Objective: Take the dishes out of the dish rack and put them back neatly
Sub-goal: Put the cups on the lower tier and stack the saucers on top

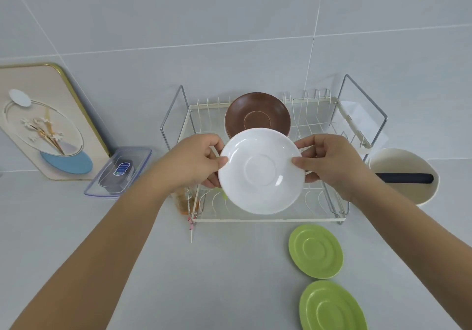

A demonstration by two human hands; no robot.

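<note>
A white saucer [260, 171] is held upright in front of the wire dish rack [268, 219], its face turned toward me. My left hand [196, 160] pinches its left rim and my right hand [332, 162] pinches its right rim. Behind it a brown saucer [258, 112] stands upright in the rack's back slots. Two green saucers lie flat on the counter in front of the rack's right end, one nearer the rack [316, 251] and one close to me [332, 306]. The rack's lower middle is hidden by the white saucer.
A cream pot [406, 161] with a black handle stands right of the rack. A clear plastic box [118, 171] and a framed picture board [48, 123] lean at the left wall. An orange item [184, 202] hangs at the rack's left front corner.
</note>
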